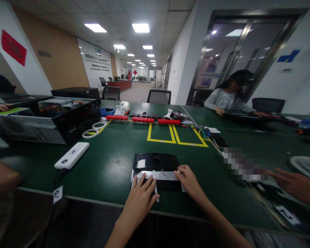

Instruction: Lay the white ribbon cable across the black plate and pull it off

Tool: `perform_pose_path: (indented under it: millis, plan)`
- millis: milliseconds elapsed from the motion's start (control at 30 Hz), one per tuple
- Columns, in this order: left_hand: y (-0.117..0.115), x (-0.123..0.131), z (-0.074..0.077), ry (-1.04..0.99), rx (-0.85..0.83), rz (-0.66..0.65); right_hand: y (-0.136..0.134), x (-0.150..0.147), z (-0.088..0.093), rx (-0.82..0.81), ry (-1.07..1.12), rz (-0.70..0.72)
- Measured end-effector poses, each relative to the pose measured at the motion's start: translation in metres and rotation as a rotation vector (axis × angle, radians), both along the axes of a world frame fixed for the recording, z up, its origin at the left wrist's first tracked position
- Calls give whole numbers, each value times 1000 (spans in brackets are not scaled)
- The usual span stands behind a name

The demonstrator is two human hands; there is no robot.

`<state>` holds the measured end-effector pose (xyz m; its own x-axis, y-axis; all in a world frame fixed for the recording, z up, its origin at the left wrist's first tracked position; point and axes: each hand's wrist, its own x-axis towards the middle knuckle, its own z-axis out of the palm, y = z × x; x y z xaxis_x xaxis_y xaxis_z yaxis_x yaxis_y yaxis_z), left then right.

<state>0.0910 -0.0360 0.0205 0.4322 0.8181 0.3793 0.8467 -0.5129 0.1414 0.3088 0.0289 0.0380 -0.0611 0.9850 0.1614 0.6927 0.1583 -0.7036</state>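
A flat black plastic piece (167, 160) with a white patch lies on the green table in front of me. Across its near part runs a pale strip (166, 176), with a narrow white band crossing it and hanging down over the front. My left hand (141, 194) rests on the left end of the strip, fingers stretched out and spread. At the strip's right end the fingers of my right hand (187, 179) are pinched together. A small shiny bit shows at those fingertips, too small to name.
A white power bank (72, 155) with a black cable lies to the left, near an opened computer case (64, 120). White rings (90, 133), red bins (143, 119) and yellow tape frames (161, 141) are farther back. Coloured wires (204, 133) lie right. Other people sit around the table.
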Motion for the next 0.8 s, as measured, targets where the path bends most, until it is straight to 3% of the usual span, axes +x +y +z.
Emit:
perform_pose_path:
  millis: [800]
  plan:
    - [1, -6, -5, 45, 16, -26, 4, -5, 3, 54, -78, 3]
